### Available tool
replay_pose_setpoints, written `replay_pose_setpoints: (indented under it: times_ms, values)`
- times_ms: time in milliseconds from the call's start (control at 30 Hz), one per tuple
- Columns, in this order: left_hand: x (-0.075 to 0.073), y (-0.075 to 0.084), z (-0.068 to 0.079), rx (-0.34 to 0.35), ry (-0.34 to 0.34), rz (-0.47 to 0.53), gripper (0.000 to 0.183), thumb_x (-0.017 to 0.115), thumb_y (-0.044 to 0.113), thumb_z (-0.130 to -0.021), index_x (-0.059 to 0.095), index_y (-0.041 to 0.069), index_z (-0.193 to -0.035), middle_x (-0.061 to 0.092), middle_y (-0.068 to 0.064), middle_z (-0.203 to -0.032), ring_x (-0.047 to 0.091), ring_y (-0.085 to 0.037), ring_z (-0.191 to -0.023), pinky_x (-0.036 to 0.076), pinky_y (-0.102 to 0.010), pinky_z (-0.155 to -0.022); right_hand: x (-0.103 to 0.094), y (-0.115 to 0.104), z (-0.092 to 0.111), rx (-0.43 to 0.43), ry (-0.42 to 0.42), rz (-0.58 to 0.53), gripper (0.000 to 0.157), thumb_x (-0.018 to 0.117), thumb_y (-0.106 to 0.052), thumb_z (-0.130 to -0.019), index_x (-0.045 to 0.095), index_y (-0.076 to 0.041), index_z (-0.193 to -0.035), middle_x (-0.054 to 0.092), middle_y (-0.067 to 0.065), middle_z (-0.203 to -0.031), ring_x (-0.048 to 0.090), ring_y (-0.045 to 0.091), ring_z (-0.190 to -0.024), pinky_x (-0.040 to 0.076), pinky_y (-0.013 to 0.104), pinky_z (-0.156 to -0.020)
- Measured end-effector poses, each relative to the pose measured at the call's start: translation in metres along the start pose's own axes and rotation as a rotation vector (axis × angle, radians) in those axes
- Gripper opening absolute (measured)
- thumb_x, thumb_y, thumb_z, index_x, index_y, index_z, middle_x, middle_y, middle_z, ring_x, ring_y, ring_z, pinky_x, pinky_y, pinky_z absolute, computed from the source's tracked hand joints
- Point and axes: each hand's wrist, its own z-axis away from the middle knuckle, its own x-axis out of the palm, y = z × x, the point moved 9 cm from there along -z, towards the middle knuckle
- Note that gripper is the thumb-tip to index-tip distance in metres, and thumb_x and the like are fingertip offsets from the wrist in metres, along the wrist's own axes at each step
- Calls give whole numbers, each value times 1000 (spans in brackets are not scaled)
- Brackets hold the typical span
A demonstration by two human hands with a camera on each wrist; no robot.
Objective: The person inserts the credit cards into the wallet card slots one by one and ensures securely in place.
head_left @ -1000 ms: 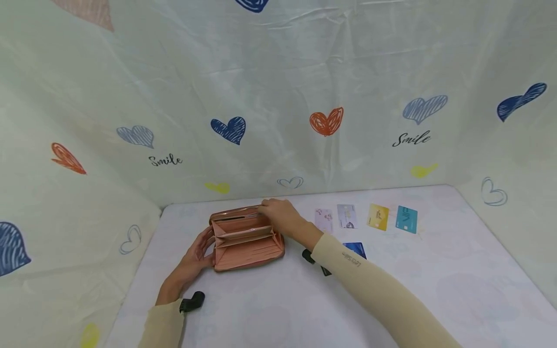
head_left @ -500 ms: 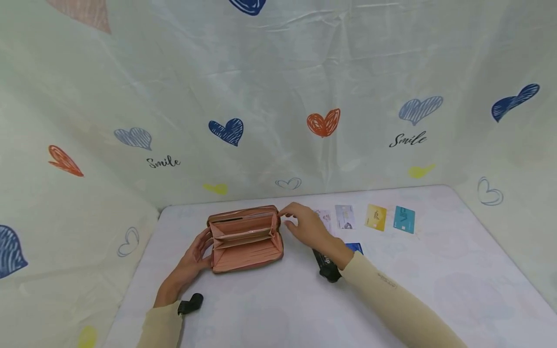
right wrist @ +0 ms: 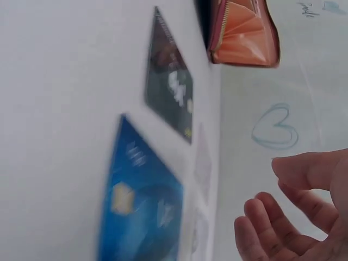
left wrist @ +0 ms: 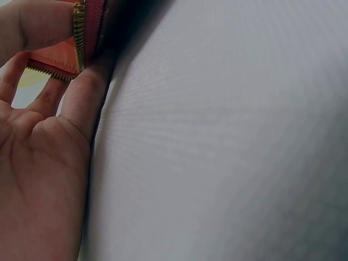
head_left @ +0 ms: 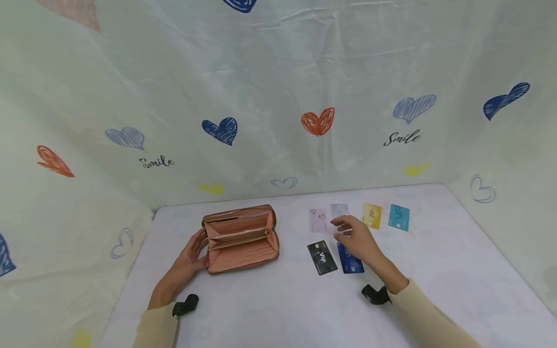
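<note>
A pink zip-around wallet lies spread open on the table, its inner compartments showing. My left hand holds its left side; in the left wrist view the thumb and fingers are at the brass zip edge. My right hand hovers over the cards with loosely bent fingers and nothing between them. Below that hand lies a blue card, partly covered by it. Left of the blue one is a black VIP card. Behind are a pale pink card and a lilac card, the latter partly hidden by the fingers.
Farther right in the back row lie a yellow card and a teal card. A white table carries everything. A curtain printed with hearts rises along its back edge and sides.
My right hand has left the wallet's back right corner and moved right, over the cards, uncovering the black card. The left hand stays at the wallet.
</note>
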Motion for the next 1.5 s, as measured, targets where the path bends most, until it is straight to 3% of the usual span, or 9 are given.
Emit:
replay_pose_setpoints:
  times_ms: [300,600,867,1200,1500]
  values:
    - [0,1,-1,13,-7,8,103,74,-4,-91,9,10,-170,8,-23,-174,32,17,-136,35,-7,-107,-13,31,31,136,-22,43,42,75,3,-91,63,7,-132,64,27,-128,66,42,-113,56,55,-98]
    - [1,6,-1,32,-5,11,101,72,-5,-93,9,6,-170,8,-23,-175,31,13,-136,34,-7,-106,-11,45,48,227,-70,63,56,78,0,-89,56,7,-140,60,29,-131,61,43,-118,55,57,-100]
    - [0,4,-1,0,7,5,103,74,-6,-91,9,8,-170,10,-20,-176,28,3,-144,34,-7,-106,-1,39,53,219,-83,132,65,85,-4,-84,54,5,-141,58,30,-130,60,45,-118,53,61,-101]
    - [1,3,0,32,-7,22,101,72,-8,-91,9,5,-169,8,-24,-174,34,19,-133,35,-7,-106,9,35,56,240,-71,242,80,93,-10,-78,52,1,-146,50,33,-135,53,46,-116,52,66,-100]
    - [2,3,2,40,-8,22,100,71,-7,-92,8,4,-169,8,-25,-174,34,18,-133,36,-8,-106,9,31,57,230,-72,270,83,92,-6,-76,51,2,-148,48,34,-136,52,49,-120,50,68,-101]
